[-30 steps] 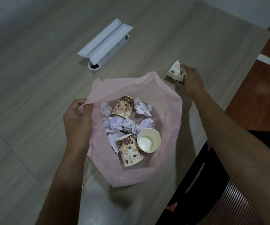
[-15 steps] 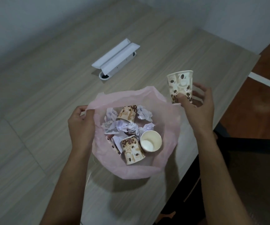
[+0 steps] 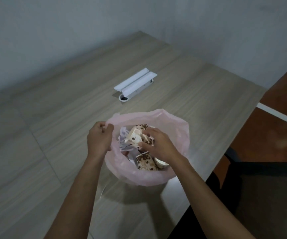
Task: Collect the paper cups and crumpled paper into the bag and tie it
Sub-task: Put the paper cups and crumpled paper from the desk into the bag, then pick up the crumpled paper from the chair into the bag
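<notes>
- Two hands are busy at the pink bag [image 3: 179, 135]: the left hand [image 3: 99, 139] pinches the rim on its own side, and the right hand [image 3: 158, 144] is down inside the mouth, fingers curled round a paper cup [image 3: 135, 138] that lies tilted on its side.
- Beneath and just nearer than the right hand sits another coffee-bean cup [image 3: 145, 163]; crumpled paper [image 3: 123, 135] fills the gap between the two hands, so the rubbish appears all gathered and only the tying looks left to do.
- Risk one — the held cup rests on top of the pile, not down in it. Let go there, it could roll toward the far rim and tip out onto the table [image 3: 53, 135].
- Risk two — only one side of the rim is held. The side beyond the right hand sags free, and a careless pull upward could fold it inward or spill the contents.
- Risk three — the film looks thin, so a cup edge pressed hard against it, or a sharp tug while knotting, might tear it.
- Away past both hands lies a white cable cover [image 3: 135, 82], well apart and unlikely to interfere.
</notes>
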Tool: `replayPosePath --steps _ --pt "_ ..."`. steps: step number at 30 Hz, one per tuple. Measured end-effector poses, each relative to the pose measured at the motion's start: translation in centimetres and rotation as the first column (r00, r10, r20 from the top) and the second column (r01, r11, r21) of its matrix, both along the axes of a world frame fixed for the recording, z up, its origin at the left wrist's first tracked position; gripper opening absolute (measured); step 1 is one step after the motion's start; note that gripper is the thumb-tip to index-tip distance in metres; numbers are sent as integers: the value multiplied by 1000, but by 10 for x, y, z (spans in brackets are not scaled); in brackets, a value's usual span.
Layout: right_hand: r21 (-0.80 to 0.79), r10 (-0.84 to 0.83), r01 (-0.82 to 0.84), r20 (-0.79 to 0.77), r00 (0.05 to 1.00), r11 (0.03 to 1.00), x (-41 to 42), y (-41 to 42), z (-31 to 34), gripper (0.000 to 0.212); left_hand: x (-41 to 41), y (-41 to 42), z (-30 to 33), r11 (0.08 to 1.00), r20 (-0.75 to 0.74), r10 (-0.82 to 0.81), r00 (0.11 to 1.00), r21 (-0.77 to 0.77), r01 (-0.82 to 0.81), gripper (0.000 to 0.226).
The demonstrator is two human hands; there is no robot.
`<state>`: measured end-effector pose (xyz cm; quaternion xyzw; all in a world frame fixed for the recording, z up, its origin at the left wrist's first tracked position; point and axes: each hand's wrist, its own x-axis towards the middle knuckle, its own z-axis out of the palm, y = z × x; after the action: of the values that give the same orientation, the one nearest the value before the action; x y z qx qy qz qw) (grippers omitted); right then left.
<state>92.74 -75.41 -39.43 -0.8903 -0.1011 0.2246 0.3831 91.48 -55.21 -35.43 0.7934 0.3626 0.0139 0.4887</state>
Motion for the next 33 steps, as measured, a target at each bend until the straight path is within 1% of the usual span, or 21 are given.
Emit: replayPosePath --steps 2,4,5,7,10,13,15,19,22,24,26,29,31,33 --pt "13 -23 24 -9 1000 1000 -2 -5 -11 40 -2 1 -14 999 -79 -45 996 23 47 25" --pt "37 -65 65 0 998 997 -5 -10 -19 32 -5 3 -20 994 -133 -89 987 47 96 44" --pt "38 -77 77 1 997 996 -5 -12 -21 29 -5 5 -21 989 -157 -103 982 86 118 53" --pt "35 -94 94 -5 996 995 -3 -13 -23 23 -6 8 -19 971 -174 -132 976 175 163 62" --pt "47 -108 106 61 992 993 6 -17 -16 15 -6 9 -7 936 -109 -193 975 277 216 63" --pt "63 -136 128 136 981 990 18 -18 -4 13 -10 6 10 907 -7 -258 966 342 245 53" --pt "76 -148 137 175 973 988 27 -14 6 13 -11 4 20 900 55 -285 957 358 247 47" --pt "77 -125 111 223 967 991 45 -9 36 19 -9 1 36 911 119 -313 942 316 263 47" --pt "13 -105 105 241 965 994 53 -21 56 23 -15 -9 41 919 138 -344 929 249 304 53" --pt "-31 -116 129 266 957 991 62 -36 68 24 -20 -20 43 921 150 -360 921 212 326 56" --pt "-28 -163 180 312 936 983 72 -47 83 21 -24 -30 46 917 149 -376 915 199 345 57" --pt "-52 -188 235 448 874 971 81 -57 106 19 -33 -38 52 919 135 -388 912 130 372 61" --pt "-95 -184 263 493 850 960 83 -61 111 26 -40 -42 55 917 124 -399 909 77 392 65" --pt "-116 -198 287 486 851 951 80 -62 117 40 -45 -46 59 911 124 -411 903 40 410 69"
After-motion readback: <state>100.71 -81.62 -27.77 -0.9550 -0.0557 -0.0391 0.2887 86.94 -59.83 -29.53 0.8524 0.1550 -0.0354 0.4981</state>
